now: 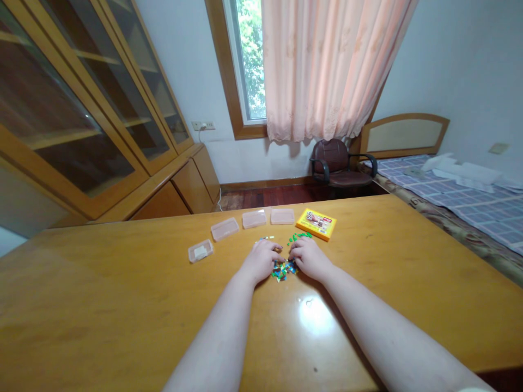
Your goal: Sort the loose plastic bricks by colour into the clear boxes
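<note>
A small heap of loose plastic toy bricks (284,270), mostly green, blue and white, lies on the table between my hands. My left hand (263,257) rests at the heap's left side, fingers apart and bent towards it. From the right, my right hand (308,257) reaches in with curved fingers, its fingertips at the heap's edge. I make out no piece held in either hand, though the fingertips are small in view. Just beyond my right hand is a separate group of green bricks (300,237). A few whitish and blue pieces (267,238) lie behind my left hand.
Clear plastic boxes stand in an arc: one with something white inside (200,251), then others (224,229), (254,219), (282,216). A yellow printed box (316,224) lies right of them on the wooden table (122,305). Beyond are a chair (337,163), cabinet and bed.
</note>
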The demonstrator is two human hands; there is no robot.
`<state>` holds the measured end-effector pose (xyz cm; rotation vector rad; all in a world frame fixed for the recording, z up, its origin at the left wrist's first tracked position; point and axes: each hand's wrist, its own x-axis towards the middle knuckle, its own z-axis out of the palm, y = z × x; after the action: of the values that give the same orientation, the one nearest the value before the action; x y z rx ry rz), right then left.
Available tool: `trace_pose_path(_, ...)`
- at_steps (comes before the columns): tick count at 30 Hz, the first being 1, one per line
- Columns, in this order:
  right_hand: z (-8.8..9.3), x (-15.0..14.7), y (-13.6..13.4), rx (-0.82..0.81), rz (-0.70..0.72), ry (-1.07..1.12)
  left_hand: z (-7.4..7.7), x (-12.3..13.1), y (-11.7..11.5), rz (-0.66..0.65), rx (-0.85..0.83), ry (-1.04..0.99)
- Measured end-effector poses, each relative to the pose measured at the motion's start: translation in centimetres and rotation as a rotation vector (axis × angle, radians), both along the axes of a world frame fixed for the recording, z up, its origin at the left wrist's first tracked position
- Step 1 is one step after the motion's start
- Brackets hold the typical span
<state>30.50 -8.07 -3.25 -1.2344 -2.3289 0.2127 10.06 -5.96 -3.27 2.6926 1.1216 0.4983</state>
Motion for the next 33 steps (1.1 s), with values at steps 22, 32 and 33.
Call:
trace_pose_path(22, 0.3, -0.5, -0.7, -0.048, 0.004, -0.066, 0.9, -1.2, 0.4, 0.152, -0.008, 0.086)
trace_pose_path(32, 0.7, -0.7, -1.0, -0.037, -0.017, -0.081, 1.6, -0.5, 0.0, 0.229, -0.052, 0.112)
trace_pose_path(33, 0.7, -0.7, -1.0, -0.050, -0.012, -0.092, 1.8, -0.6, -0.1, 0.234, -0.047, 0.111)
